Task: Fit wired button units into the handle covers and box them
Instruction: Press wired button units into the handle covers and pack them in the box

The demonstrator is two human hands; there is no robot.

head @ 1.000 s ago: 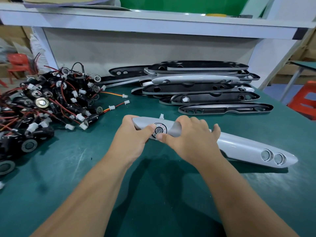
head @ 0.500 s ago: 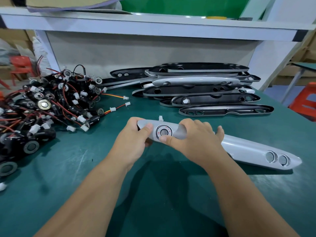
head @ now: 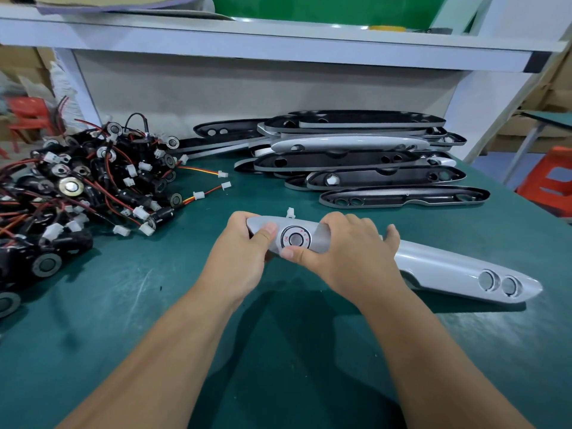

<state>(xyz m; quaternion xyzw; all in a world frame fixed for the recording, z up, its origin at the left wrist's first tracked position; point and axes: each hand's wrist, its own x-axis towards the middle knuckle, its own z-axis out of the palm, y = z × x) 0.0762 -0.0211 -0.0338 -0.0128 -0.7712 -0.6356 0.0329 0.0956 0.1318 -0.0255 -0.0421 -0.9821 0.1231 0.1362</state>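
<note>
Thumbs have drawn apart since a second ago, and the button unit [head: 295, 239] now shows its whole face. It sits seated in the left end of the handle cover [head: 448, 267]. A white connector [head: 291, 213] pokes out behind the cover at the button's twelve o'clock.

Cover's long axis runs nine to three, the right end dipping toward four. Two holes [head: 498, 281] out there are not yet filled.

My left hand [head: 244, 258] grips the cover's tip, thumb [head: 266, 232] on top at the button's nine. My right hand [head: 356, 258] is curled over the cover's body at the button's three, its thumb [head: 294, 252] pressing the rim at six. Both are equally near the button; the right is nearer the unfilled end.

Judgement: seating nearly done.

Loose wired units [head: 77, 187] are heaped at ten o'clock on the green table [head: 93, 305]. Spare covers [head: 356, 159] are stacked at twelve to one.
</note>
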